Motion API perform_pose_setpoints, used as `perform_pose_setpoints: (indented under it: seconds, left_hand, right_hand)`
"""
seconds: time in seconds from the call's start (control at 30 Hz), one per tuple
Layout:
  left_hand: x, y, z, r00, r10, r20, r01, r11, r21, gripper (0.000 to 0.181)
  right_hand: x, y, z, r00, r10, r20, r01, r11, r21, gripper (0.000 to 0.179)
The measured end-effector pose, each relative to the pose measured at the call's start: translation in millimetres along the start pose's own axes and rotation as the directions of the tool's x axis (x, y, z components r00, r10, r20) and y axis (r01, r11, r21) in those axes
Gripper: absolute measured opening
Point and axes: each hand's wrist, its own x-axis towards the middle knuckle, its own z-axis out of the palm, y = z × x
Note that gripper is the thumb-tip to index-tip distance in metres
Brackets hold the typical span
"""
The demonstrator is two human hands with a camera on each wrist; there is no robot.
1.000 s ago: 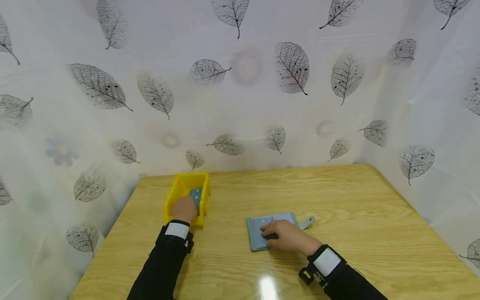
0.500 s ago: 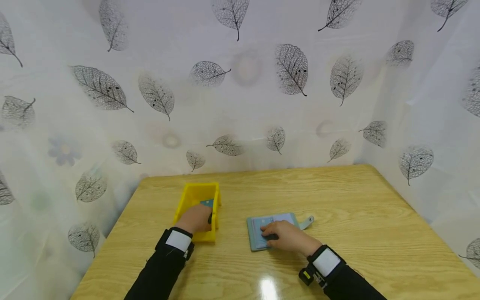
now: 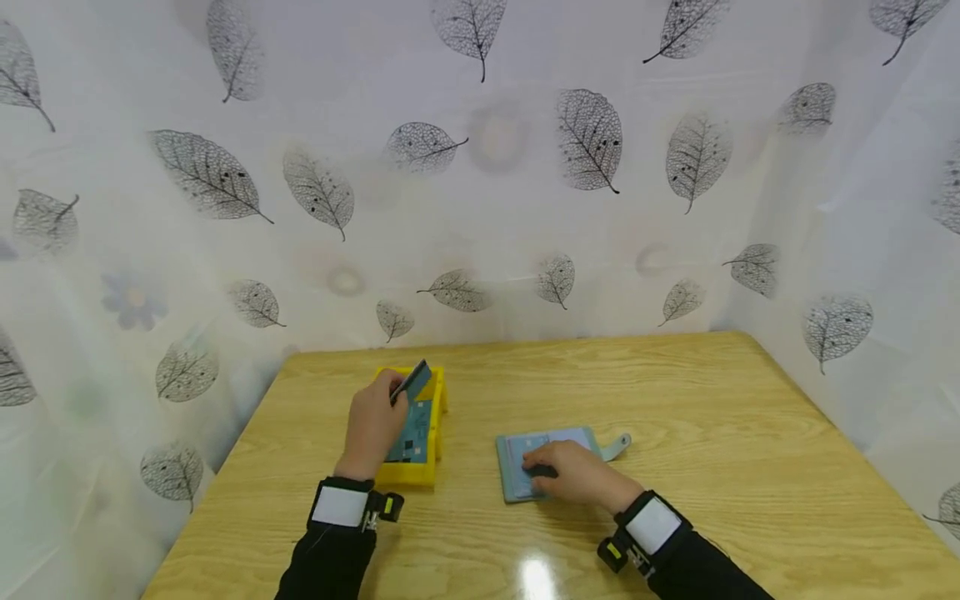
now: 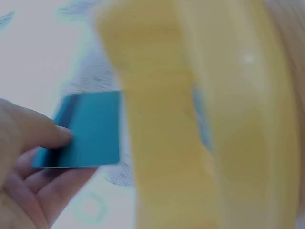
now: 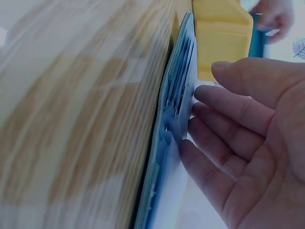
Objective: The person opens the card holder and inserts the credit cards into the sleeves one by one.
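Observation:
Over the yellow bin (image 3: 407, 476), my left hand (image 3: 372, 427) pinches a teal card (image 4: 97, 131) between thumb and fingers. The left wrist view shows a dark stripe along the card's held side. Another blue-teal card with small light and dark squares (image 3: 412, 435) lies inside the bin. My right hand (image 3: 583, 477) rests its fingertips on the pages of an open light-blue card holder (image 3: 513, 482). Its fingers are relaxed and loosely bent, the thumb apart from them, in the right wrist view. Clear sleeves (image 5: 178, 102) stack up along the holder's edge. Part of the holder is hidden under the hand.
Both things stand on a wood-grain table (image 3: 675, 400), the bin left of the holder. A snap strap (image 3: 617, 447) sticks out from the holder's right side. A white curtain printed with leaves (image 3: 495, 208) hangs behind and at both sides of the table.
The bin has shifted right and nearer. My left hand, earlier down inside it, has come up holding the card. The right hand has stayed on the card holder.

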Motion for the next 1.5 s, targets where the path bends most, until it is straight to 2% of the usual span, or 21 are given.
perform_pose_setpoints:
  seconds: [0.03, 0.1, 0.17, 0.2, 0.3, 0.47, 0.53, 0.63, 0.67, 0.73, 0.83, 0.9, 0.97, 1.13, 1.2, 1.3, 1.4, 1.5]
  left_hand:
    - [-3.3, 8.2, 0.8, 0.999, -0.038, -0.006, 0.037, 0.992, -0.119, 0.016]
    - [-11.1, 25.0, 6.8, 0.993, -0.108, 0.044, 0.117, 0.938, -0.325, 0.016]
    - [-19.4, 39.0, 16.8, 0.982, -0.128, 0.138, 0.176, 0.89, -0.421, 0.017]
    - [-23.1, 44.5, 23.2, 0.975, -0.123, 0.187, 0.196, 0.872, -0.449, 0.018]
    - [-31.7, 54.0, 44.4, 0.958, -0.085, 0.275, 0.212, 0.855, -0.473, 0.017]
    - [-40.6, 62.5, 72.9, 0.913, -0.114, 0.392, 0.335, 0.759, -0.558, 0.015]
    - [-42.9, 64.5, 81.8, 0.9, -0.108, 0.422, 0.355, 0.743, -0.567, 0.015]
    - [-45.1, 66.0, 92.7, 0.897, -0.087, 0.433, 0.343, 0.755, -0.559, 0.015]
    - [-45.7, 66.3, 95.3, 0.902, -0.076, 0.424, 0.323, 0.77, -0.549, 0.015]
    - [-46.5, 66.2, 100.5, 0.914, -0.056, 0.402, 0.275, 0.813, -0.512, 0.016]
    - [-48.4, 65.3, 106.3, 0.928, -0.015, 0.373, 0.175, 0.899, -0.401, 0.017]
    - [-49.8, 64.8, 109.4, 0.925, 0.005, 0.38, 0.123, 0.942, -0.313, 0.017]
    - [-50.7, 64.6, 111.3, 0.911, 0.023, 0.411, 0.085, 0.966, -0.243, 0.021]
    - [-49.0, 64.7, 113.0, 0.855, 0.063, 0.515, 0.018, 0.988, -0.151, 0.039]
    - [-47.8, 64.5, 112.6, 0.838, 0.078, 0.54, -0.012, 0.992, -0.124, 0.039]
    - [-46.3, 63.5, 111.3, 0.821, 0.103, 0.562, -0.069, 0.994, -0.081, 0.039]
    - [-45.5, 62.4, 110.9, 0.808, 0.166, 0.565, -0.172, 0.984, -0.042, 0.036]
    - [-46.0, 63.3, 109.9, 0.809, 0.191, 0.556, -0.239, 0.971, 0.015, 0.042]
  right_hand:
    - [-0.4, 0.1, -0.5, 1.0, 0.001, -0.003, -0.001, 1.0, 0.013, 0.03]
    - [-1.0, 0.4, -1.9, 1.0, 0.004, -0.012, -0.003, 0.999, 0.053, 0.033]
    - [-1.3, 1.2, -3.8, 1.0, 0.013, -0.015, -0.011, 0.995, 0.1, 0.037]
    - [-1.4, 1.5, -4.7, 1.0, 0.019, -0.014, -0.017, 0.992, 0.126, 0.039]
    - [-1.7, 1.9, -6.8, 0.999, 0.038, -0.015, -0.034, 0.979, 0.201, 0.044]
    - [-3.3, 1.5, -7.5, 0.997, 0.073, -0.02, -0.063, 0.948, 0.312, 0.041]
    - [-3.4, 2.0, -7.2, 0.996, 0.091, -0.025, -0.075, 0.928, 0.366, 0.035]
    - [-3.6, 2.9, -7.0, 0.992, 0.124, -0.035, -0.094, 0.882, 0.462, 0.028]
    - [-3.4, 3.4, -6.8, 0.989, 0.14, -0.039, -0.104, 0.867, 0.487, 0.028]
    - [-3.5, 4.0, -6.8, 0.986, 0.16, -0.047, -0.111, 0.839, 0.533, 0.026]
    - [-3.5, 4.3, -7.4, 0.979, 0.192, -0.063, -0.123, 0.814, 0.568, 0.025]
    - [-3.6, 4.7, -7.6, 0.976, 0.202, -0.078, -0.122, 0.811, 0.573, 0.024]
    - [-3.6, 5.1, -7.7, 0.973, 0.211, -0.088, -0.125, 0.814, 0.567, 0.024]
    - [-5.0, 5.2, -7.4, 0.971, 0.219, -0.093, -0.133, 0.823, 0.552, 0.021]
    - [-5.1, 5.4, -7.2, 0.969, 0.225, -0.098, -0.137, 0.829, 0.542, 0.019]
    - [-4.8, 6.5, -6.9, 0.964, 0.237, -0.12, -0.143, 0.843, 0.518, 0.017]
    - [-4.7, 9.7, -6.3, 0.948, 0.27, -0.167, -0.161, 0.862, 0.48, 0.019]
    - [-5.1, 14.5, -6.0, 0.927, 0.319, -0.199, -0.2, 0.867, 0.457, 0.03]
